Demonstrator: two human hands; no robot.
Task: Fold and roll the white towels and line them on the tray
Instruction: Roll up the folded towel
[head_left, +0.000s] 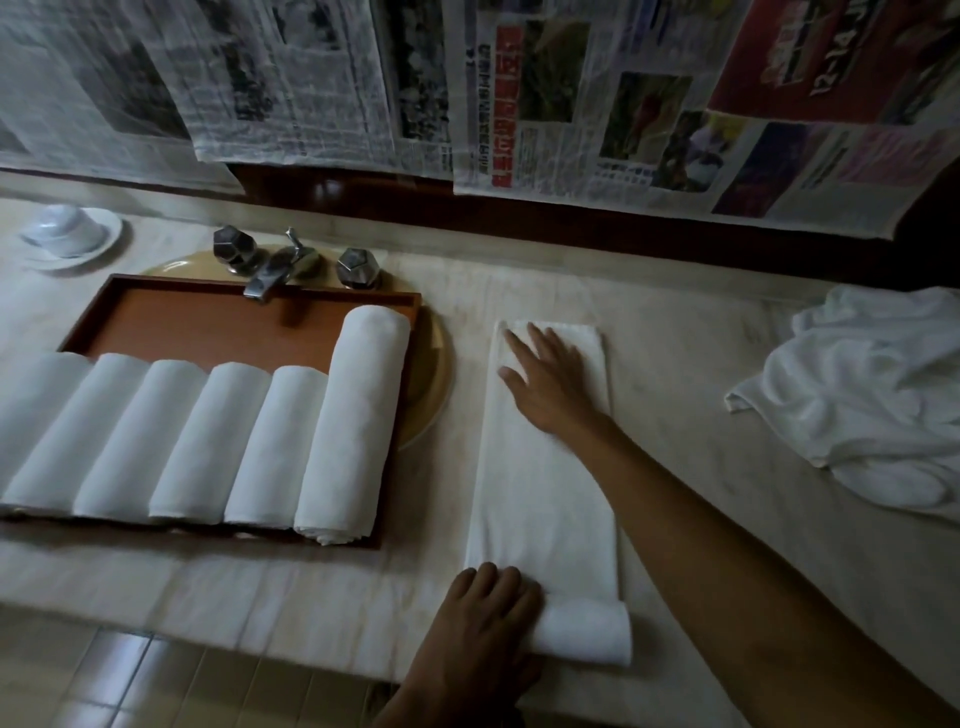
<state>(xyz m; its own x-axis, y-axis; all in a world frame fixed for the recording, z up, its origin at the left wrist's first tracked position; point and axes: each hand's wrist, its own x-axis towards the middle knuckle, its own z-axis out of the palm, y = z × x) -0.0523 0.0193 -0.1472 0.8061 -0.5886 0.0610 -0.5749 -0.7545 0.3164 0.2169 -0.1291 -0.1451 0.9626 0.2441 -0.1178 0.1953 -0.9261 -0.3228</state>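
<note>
You are rolling the folded towel (545, 467), which lies on the counter (685, 353) right of the tray (208, 317) with 6 rolled towels (208, 441). Your left hand (488, 608) curls over its near, rolled end. Your right hand (550, 379) lies flat on the far end. The next move likely calls for an even roll away from you.

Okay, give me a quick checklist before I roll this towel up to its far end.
1. Folded towel lies flat and straight on the counter: ok.
2. Rolled end started at the near edge, left hand curled over it: ok.
3. Right hand presses the far end flat: ok.
4. Roll tightness: cannot tell.
5. Free slot on the tray: not ok at the right, where the six rolled towels reach the rim; bare floor only behind them.
6. Loose towels apart from the strip: ok.
</note>
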